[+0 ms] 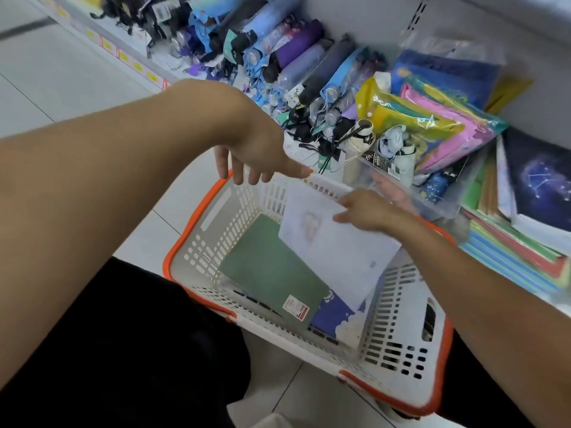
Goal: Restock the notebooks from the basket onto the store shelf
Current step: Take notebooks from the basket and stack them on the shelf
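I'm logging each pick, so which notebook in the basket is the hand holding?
The white notebook, gripped by the right hand and tilted up. The green notebook and blue notebook lie flat, untouched.

Folded umbrellas (296, 60) in purple, blue and black sleeves are lying heaped in a long row, their tags and cords trailing toward the front edge. Just to their right, clear-wrapped packs of coloured paper (432, 125) in yellow, pink and green are leaning against a dark blue pack (445, 72). Below them, a clear plastic bin (432, 208) is holding small rolled items with barcode labels. Yellow price tags (129, 58) are running along a strip at upper left. White floor tiles (61, 75) are showing at left, and black clothing (123, 350) is filling the lower left corner.
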A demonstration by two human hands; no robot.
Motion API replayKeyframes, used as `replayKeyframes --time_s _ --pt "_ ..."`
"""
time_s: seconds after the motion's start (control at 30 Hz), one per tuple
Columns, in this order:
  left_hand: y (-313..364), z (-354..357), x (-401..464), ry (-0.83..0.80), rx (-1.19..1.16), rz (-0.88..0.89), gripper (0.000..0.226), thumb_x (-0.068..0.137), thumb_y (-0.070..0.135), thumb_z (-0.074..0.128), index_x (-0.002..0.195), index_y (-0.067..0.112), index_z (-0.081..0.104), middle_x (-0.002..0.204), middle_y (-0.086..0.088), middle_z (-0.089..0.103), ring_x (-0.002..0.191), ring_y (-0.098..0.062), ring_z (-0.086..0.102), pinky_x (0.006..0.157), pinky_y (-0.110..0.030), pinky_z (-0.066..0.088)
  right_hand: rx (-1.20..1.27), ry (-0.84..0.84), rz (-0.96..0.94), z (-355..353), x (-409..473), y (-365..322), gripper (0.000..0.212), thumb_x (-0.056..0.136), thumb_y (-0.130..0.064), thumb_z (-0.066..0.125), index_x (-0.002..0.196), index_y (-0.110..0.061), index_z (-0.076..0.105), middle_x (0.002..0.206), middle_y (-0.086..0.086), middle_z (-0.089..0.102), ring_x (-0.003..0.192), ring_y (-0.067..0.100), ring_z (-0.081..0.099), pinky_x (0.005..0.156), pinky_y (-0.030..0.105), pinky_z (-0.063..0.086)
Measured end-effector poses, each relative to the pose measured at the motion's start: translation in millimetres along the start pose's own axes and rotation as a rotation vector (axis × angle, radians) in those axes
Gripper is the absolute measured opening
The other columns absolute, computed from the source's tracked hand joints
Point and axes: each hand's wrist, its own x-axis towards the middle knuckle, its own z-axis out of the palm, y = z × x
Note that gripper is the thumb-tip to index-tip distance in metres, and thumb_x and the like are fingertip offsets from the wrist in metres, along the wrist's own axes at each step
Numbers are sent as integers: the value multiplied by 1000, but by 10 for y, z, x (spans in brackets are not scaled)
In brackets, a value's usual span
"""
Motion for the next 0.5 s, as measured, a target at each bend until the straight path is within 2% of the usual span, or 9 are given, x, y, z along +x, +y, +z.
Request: replayKeyframes --time_s 0.07,0.13,0.17,0.23,0.3,0.37,0.4,0.43,0.5 --pt "64 23 -88 -115 -51 -42 92 79 82 27 112 4 62 107 -10 69 92 -28 69 81 -41 59 129 137 -140 -295 -246 -279 5 94 -23 65 90 -24 69 82 -5 62 82 16 61 63 25 43" --pt "115 10 -181 -118 -199 -69 111 72 89 20 129 -1 52 116 -17 65 99 -36 66 87 -46 56 229 308 -274 -426 -462 -583 23 90 -17 65 71 -27 58 52 -10 43 50 2 47 47 20 28" --pt "133 9 -185 -75 -285 -77 113 71 90 18 133 0 47 119 -20 62 100 -39 65 89 -47 55 306 385 -333 -433 -545 -721 27 88 -15 64 67 -26 53 45 -7 35 43 6 40 44 20 24" --pt "163 35 -205 9 -459 -47 96 77 87 19 125 10 50 114 -24 61 95 -40 66 87 -48 56 443 535 -425 -373 -704 -970 35 85 -14 64 59 -24 44 44 -5 28 45 14 28 45 25 21" --pt "149 75 -174 103 -603 -27 60 95 64 33 105 10 57 103 -25 65 79 -31 68 77 -41 60 595 620 -493 -286 -772 -1128 44 84 -13 65 53 -24 37 45 -5 29 48 10 26 46 22 25" --pt "81 115 -146 194 -635 -65 26 98 21 41 88 6 59 91 -20 68 61 -23 65 58 -29 60 854 457 -580 -218 -785 -1184 25 88 -11 66 65 -20 61 57 1 52 52 5 51 51 21 49" --pt "37 106 -136 263 -614 -82 23 96 9 41 80 6 57 83 -16 65 54 -20 63 48 -25 56 1039 265 -581 -206 -777 -1194 11 92 -10 65 83 -13 69 71 10 62 63 14 66 58 29 58" --pt "-4 81 -133 310 -579 -95 24 96 4 42 76 6 55 78 -14 62 52 -19 62 44 -25 53 1185 83 -520 -170 -721 -1170 8 96 -13 62 97 -12 70 81 14 66 71 23 71 63 35 61" --pt "-94 3 -173 353 -506 -94 19 99 5 45 82 4 54 77 -9 60 57 -21 60 50 -36 56 1182 -72 -318 53 -471 -1002 14 98 -27 60 93 -17 69 81 10 68 70 26 70 67 39 58"
